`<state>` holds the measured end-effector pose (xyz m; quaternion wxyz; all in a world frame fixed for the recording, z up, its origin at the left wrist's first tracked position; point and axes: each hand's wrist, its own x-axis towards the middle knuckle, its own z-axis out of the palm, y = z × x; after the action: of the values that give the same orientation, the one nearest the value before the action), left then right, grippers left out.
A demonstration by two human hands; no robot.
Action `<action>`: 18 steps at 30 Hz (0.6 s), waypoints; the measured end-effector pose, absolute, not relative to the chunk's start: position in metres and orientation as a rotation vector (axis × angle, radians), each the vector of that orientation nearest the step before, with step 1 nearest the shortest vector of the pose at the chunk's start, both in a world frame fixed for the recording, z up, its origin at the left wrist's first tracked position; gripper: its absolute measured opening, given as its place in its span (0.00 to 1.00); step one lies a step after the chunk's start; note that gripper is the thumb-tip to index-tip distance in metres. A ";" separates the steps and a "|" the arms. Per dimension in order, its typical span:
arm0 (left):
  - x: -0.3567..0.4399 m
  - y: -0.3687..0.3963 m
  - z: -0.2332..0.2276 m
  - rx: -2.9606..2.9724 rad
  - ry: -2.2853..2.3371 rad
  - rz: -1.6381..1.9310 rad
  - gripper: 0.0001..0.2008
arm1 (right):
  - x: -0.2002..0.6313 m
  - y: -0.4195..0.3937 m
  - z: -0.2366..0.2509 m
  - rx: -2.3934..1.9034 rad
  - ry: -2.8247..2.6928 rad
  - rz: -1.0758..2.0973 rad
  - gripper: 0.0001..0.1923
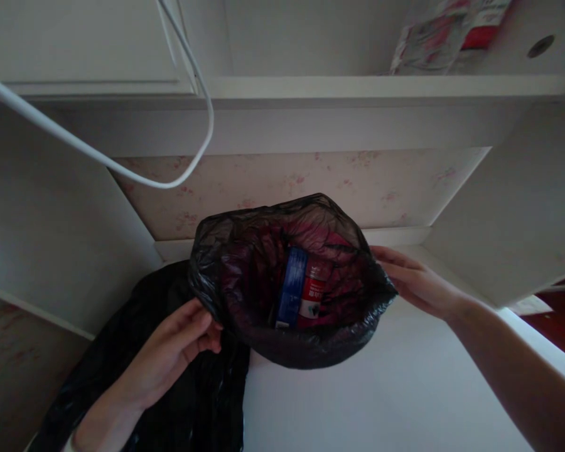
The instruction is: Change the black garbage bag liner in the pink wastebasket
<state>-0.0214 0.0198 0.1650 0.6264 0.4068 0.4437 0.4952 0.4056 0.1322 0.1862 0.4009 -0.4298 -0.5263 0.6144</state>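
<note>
Black bag (245, 263) between hands: left hand (169, 351), right hand (417, 282) each pinching rim.

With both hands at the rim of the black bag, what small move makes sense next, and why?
Probably draw the two sides of the rim together. The left hand pinches the black bag at its left edge and the right hand holds the right edge, so the mouth gapes open, with the blue and red package already lying inside.
</note>
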 end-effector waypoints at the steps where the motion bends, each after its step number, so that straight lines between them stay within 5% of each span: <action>1: -0.019 0.016 0.167 0.946 1.042 1.111 0.07 | 0.406 0.127 0.184 -1.093 -1.330 1.543 0.20; 18: -0.002 -0.023 0.225 0.493 1.034 1.216 0.17 | 0.411 0.069 0.234 -1.001 -1.066 1.276 0.26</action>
<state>-0.0016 -0.0232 0.2249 0.6709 0.2188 0.4590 0.5397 0.4112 0.0694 0.2342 0.5649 -0.4254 -0.4532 0.5426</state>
